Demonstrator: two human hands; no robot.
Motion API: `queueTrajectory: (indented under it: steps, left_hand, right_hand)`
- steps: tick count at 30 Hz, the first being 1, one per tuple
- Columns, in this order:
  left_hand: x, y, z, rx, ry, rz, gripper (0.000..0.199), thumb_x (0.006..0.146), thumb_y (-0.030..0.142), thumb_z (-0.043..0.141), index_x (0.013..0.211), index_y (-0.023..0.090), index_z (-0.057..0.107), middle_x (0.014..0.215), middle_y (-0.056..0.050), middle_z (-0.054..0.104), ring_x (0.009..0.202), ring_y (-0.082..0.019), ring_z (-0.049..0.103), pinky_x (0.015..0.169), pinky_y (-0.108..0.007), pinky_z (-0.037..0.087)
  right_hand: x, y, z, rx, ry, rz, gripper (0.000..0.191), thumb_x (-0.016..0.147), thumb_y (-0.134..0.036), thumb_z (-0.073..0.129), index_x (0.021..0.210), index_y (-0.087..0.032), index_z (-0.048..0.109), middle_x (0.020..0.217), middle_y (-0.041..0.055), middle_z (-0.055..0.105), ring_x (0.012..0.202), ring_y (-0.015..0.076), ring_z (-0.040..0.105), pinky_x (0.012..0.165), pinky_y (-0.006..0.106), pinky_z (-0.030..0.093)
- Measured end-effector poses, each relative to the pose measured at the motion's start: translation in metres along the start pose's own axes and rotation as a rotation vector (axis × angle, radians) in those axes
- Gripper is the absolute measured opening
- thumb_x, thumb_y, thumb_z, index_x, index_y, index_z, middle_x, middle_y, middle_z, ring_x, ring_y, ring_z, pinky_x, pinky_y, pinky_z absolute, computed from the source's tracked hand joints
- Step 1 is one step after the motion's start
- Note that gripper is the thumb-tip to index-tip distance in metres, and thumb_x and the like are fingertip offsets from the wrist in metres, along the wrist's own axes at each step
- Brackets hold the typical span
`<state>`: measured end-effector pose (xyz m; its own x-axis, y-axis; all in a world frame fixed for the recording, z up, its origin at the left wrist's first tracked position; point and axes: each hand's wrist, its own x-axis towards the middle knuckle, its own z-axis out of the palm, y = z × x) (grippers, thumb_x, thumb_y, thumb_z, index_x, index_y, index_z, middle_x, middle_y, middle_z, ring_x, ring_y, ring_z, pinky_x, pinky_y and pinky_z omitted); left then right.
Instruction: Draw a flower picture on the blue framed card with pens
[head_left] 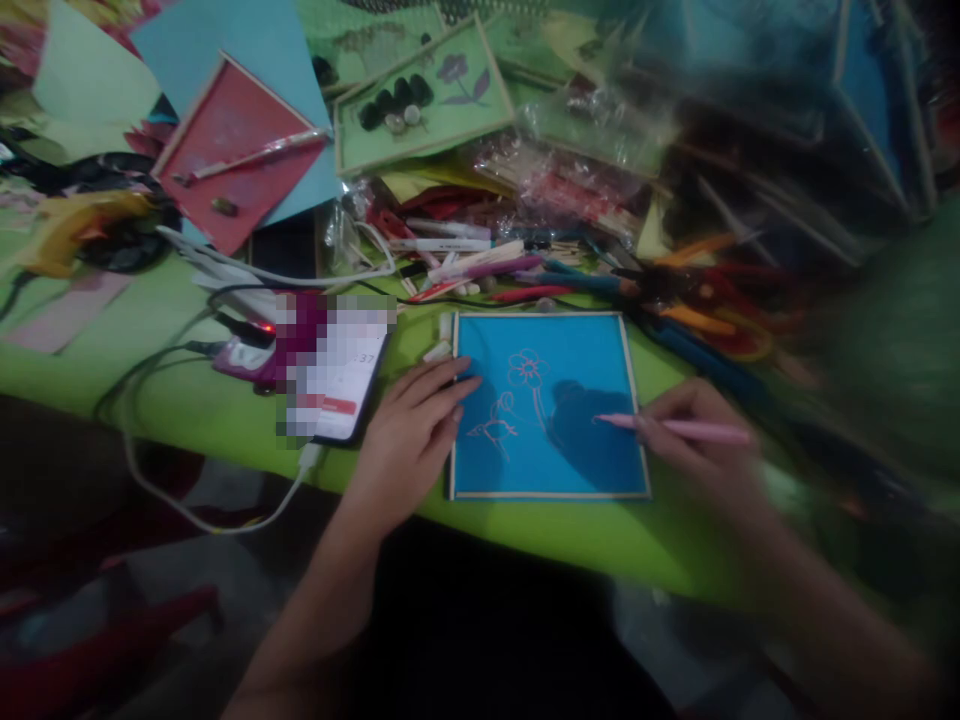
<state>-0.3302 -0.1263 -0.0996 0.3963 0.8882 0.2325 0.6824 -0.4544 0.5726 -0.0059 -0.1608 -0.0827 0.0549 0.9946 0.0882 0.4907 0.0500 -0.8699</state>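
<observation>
A blue board with a pale wooden frame lies flat near the front edge of the green table. Pink line drawings of a flower and a bird-like shape show on it. My left hand rests with fingers stretched out over the board's left edge, holding nothing. At the right edge, my right hand pinches a pink pen, its tip on or just above the blue surface at a short pink mark. The hand's shadow darkens the right half of the board.
Left of the board lie a phone with a white cable, a power strip and a yellow glue gun. Behind are pens, scissors, plastic wrapping, a red framed board and a green framed board with dark stones.
</observation>
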Motion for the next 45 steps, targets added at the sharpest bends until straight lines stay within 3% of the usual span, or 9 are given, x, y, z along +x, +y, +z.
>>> queueTrajectory:
  steps: [11,24,31,45]
  left_hand:
    - [0.0003,-0.0007,0.0011,-0.015,0.009,0.002,0.037,0.107,0.017,0.047,0.136,0.027,0.069,0.151,-0.005,0.065,0.147,-0.026,0.055,0.125,-0.058,0.043]
    - [0.0014,0.0011,-0.0006,-0.014,-0.010,-0.016,0.038,0.107,0.018,0.047,0.137,0.027,0.070,0.150,-0.006,0.065,0.146,-0.027,0.056,0.126,-0.059,0.042]
    - [0.0015,0.0017,-0.0011,-0.009,-0.011,-0.019,0.038,0.108,0.020,0.046,0.136,0.025,0.071,0.150,-0.007,0.066,0.146,-0.028,0.056,0.126,-0.058,0.042]
    - [0.0008,0.0007,-0.0005,0.002,-0.006,-0.007,0.036,0.108,0.018,0.047,0.136,0.023,0.069,0.150,-0.008,0.066,0.144,-0.026,0.057,0.125,-0.057,0.043]
  right_hand:
    - [0.0023,-0.0025,-0.0009,-0.003,0.008,-0.017,0.017,0.088,-0.032,0.077,0.078,-0.025,0.065,0.065,-0.0044,0.062,0.055,0.0136,0.054,0.050,0.027,0.039]
    - [-0.0011,0.0038,-0.0016,0.072,-0.064,0.071,0.018,0.089,-0.041,0.079,0.082,-0.028,0.068,0.075,0.0003,0.069,0.067,0.0199,0.067,0.058,0.032,0.052]
    - [0.0014,-0.0021,-0.0006,0.071,-0.007,0.055,0.021,0.088,-0.041,0.081,0.078,-0.027,0.067,0.071,-0.0017,0.065,0.063,0.0164,0.063,0.055,0.028,0.049]
    - [0.0012,-0.0049,0.0015,0.023,-0.022,0.067,0.020,0.087,-0.039,0.079,0.080,-0.026,0.067,0.071,-0.0017,0.067,0.060,0.0158,0.062,0.054,0.028,0.049]
